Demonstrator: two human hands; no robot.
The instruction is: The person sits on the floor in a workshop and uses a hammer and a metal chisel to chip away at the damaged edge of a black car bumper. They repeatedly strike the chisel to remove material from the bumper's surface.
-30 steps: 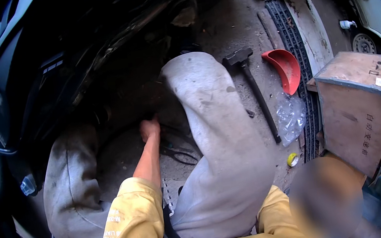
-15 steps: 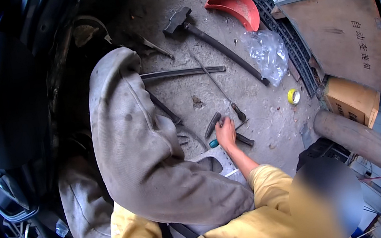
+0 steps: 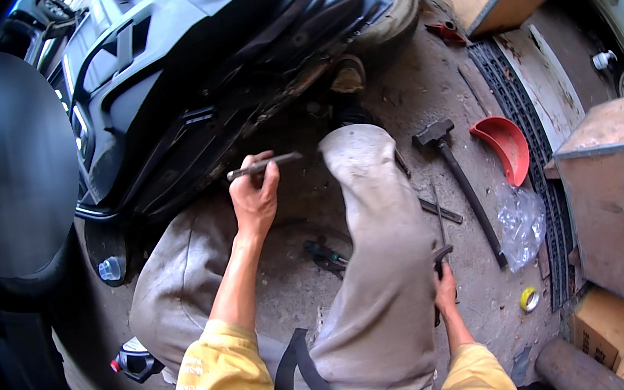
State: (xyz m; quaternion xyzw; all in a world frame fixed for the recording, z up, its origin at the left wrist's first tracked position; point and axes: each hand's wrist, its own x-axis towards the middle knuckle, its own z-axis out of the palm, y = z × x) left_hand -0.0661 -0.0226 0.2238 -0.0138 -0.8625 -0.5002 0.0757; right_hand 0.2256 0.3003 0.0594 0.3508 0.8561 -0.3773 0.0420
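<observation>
My left hand (image 3: 252, 201) is raised near the lower edge of a black car door (image 3: 246, 68), closed around a short grey metal chisel (image 3: 285, 159) that points to the right. Beside my right knee, my right hand (image 3: 445, 293) is closed on a hammer (image 3: 440, 254). The hammer's head shows above the fingers, and my leg partly hides the hand and handle. On the floor between my legs lie pliers (image 3: 327, 255) with dark and teal handles.
A sledgehammer (image 3: 464, 185), a red crescent-shaped tray (image 3: 507, 151), crumpled clear plastic (image 3: 522, 225) and a yellow tape roll (image 3: 529, 299) lie on the right. Beyond them stands a wooden crate (image 3: 623, 203). A dark bottle (image 3: 139, 361) stands at the left.
The view has swung left and up, bringing the car door into sight. My left hand now shows, holding the chisel. My right hand, earlier among tools on the floor, now grips the hammer.
</observation>
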